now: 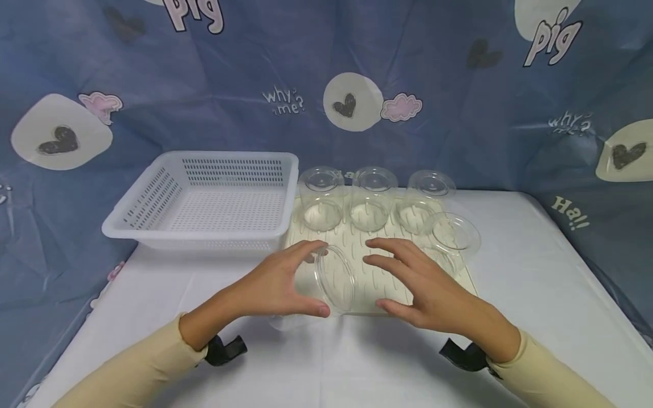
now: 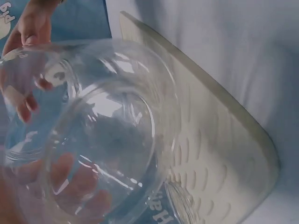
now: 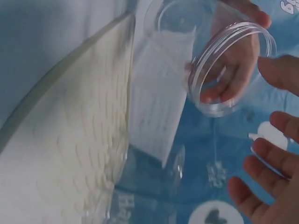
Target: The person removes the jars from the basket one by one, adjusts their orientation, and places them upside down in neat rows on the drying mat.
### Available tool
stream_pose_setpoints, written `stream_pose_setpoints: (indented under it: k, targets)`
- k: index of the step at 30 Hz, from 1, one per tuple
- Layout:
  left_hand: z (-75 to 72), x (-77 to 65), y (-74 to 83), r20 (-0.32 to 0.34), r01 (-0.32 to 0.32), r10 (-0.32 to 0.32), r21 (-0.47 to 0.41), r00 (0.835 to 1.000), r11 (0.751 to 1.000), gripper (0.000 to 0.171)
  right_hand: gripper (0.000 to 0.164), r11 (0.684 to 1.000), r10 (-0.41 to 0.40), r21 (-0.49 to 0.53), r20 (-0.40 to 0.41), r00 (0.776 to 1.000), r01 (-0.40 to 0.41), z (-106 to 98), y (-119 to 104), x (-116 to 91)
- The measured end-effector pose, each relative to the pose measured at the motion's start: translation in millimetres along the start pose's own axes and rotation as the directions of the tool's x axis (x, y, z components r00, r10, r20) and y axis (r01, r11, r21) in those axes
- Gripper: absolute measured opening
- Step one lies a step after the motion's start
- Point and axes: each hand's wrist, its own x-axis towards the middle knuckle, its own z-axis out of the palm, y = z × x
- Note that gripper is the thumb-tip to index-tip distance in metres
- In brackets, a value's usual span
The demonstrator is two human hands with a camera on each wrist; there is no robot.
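My left hand (image 1: 278, 281) grips a clear, empty-looking jar (image 2: 110, 126) lying sideways in the grasp, with its threaded mouth (image 3: 232, 35) facing the right hand. Fingers go over the far side of the jar and the thumb lies on the near side. Across from the mouth, my right hand (image 1: 425, 283) is held with fingers spread and nothing in it, a small gap from the rim. Both hands are over the cream ridged mat (image 1: 363, 303). The left hand hides much of the jar's body in the head view.
Several clear jars stand on the mat: a row along its back edge, with one (image 1: 374, 195) in the middle, and another (image 1: 456, 235) in front at the right. A white perforated basket (image 1: 199, 234) sits at the left. Behind the white table (image 1: 326, 362) hangs a blue printed cloth (image 1: 306, 51).
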Motion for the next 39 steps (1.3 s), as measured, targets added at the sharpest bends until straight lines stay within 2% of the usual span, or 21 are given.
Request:
stream_pose_setpoints:
  k: [4, 9, 15, 20, 24, 33, 36, 39]
  targets:
    - [5.9, 3.2, 3.3, -0.003, 0.002, -0.002, 0.035, 1.0, 0.999, 0.103, 0.085, 0.998, 0.021, 0.052, 0.092, 0.996, -0.026, 12, -2, 12]
    - [15.3, 10.5, 8.7, -0.032, -0.061, 0.065, 0.11, 0.997, 0.992, 0.104, 0.099, 0.997, 0.004, 0.076, 0.109, 0.994, -0.012, 28, -3, 17]
    - [18.8, 14.5, 13.3, -0.048, -0.094, 0.105, 0.187, 0.993, 0.978, 0.103, 0.103, 0.989, 0.003, 0.149, 0.04, 0.999, -0.009, 36, 0, 17]
    - [17.6, 13.9, 14.5, -0.033, -0.094, 0.103, 0.207, 0.994, 0.974, 0.104, 0.104, 0.991, -0.002, 0.137, 0.032, 1.0, -0.002, 37, 1, 19]
    - [18.1, 12.4, 13.5, -0.04, -0.113, 0.126, 0.246, 0.991, 0.963, 0.108, 0.101, 0.992, 0.008, 0.123, 0.019, 1.0, -0.01, 37, 0, 19]
    - [18.6, -3.5, 7.9, -0.101, -0.178, 0.221, 0.327, 0.97, 0.928, 0.111, 0.1, 0.995, -0.064, 0.078, -0.072, 0.995, 0.07, 37, -6, 19]
    - [17.0, -7.2, 4.2, -0.132, -0.194, 0.248, 0.327, 0.96, 0.925, 0.109, 0.1, 0.993, -0.048, 0.108, -0.077, 0.996, 0.056, 35, -5, 19]
    - [15.3, -10.1, 0.6, -0.179, -0.231, 0.293, 0.303, 0.939, 0.924, 0.106, 0.1, 0.982, -0.039, 0.18, -0.1, 0.994, 0.057, 34, -4, 18]
